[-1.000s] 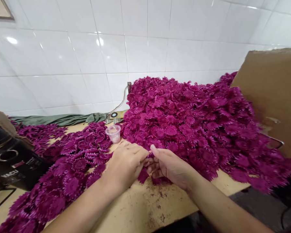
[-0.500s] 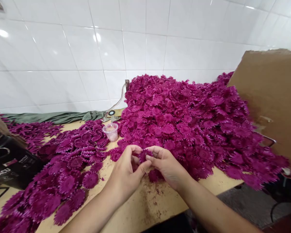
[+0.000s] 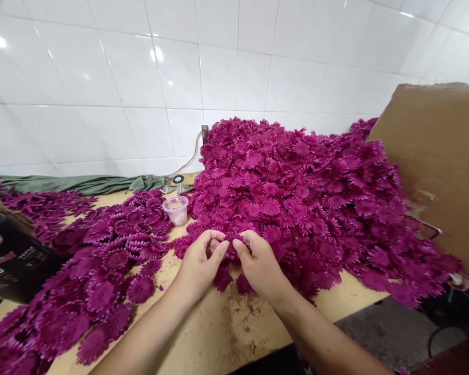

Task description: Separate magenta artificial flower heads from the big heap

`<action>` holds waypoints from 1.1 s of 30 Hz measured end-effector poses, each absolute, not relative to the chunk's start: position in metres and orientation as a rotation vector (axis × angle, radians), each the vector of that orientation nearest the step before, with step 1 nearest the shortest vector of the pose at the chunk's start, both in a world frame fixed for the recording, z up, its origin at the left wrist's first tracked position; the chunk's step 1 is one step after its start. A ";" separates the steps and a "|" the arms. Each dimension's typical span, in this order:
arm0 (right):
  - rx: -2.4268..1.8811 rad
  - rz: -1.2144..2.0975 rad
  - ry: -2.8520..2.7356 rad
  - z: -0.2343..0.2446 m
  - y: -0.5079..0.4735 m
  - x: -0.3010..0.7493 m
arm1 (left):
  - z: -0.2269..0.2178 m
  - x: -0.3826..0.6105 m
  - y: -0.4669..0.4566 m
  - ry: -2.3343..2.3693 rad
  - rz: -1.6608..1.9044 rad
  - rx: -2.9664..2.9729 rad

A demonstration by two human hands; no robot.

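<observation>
My left hand (image 3: pixel 200 263) and my right hand (image 3: pixel 258 263) meet at the front foot of a big heap of magenta fabric flowers (image 3: pixel 297 192). Both hands are curled, fingertips pinching a single magenta flower (image 3: pixel 232 247) between them. Two loose flowers lie on the wooden table (image 3: pixel 226 328) just under my hands. A small clear plastic cup (image 3: pixel 175 210) stands a little behind my left hand, between the heap and a flatter spread of stacked flowers (image 3: pixel 101 271) on the left.
A brown cardboard sheet (image 3: pixel 437 161) rises at the right. A black box (image 3: pixel 11 263) sits at the left edge. Green cloth (image 3: pixel 82 183) lies along the white tiled wall. The table's front edge runs close below my forearms.
My hands have moved slightly forward to the foot of the heap, still pinching a flower between them. The view has shifted a little to the right.
</observation>
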State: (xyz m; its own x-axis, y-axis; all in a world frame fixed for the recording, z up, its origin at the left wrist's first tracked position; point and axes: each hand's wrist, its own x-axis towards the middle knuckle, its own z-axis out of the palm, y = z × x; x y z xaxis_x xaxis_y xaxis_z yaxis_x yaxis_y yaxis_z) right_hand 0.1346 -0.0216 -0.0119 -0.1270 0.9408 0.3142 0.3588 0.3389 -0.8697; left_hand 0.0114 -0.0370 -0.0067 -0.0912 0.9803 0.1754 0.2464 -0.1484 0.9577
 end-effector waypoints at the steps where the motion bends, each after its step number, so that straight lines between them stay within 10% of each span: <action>1: -1.191 0.762 -1.677 -0.012 -0.020 0.135 | -0.006 0.012 -0.037 1.354 1.269 1.437; 21: -0.975 1.335 -1.744 -0.005 -0.046 0.138 | 0.005 -0.012 0.001 1.475 1.602 1.159; 33: -1.081 1.040 -1.782 0.020 -0.013 0.137 | 0.012 -0.004 -0.044 1.239 1.101 1.290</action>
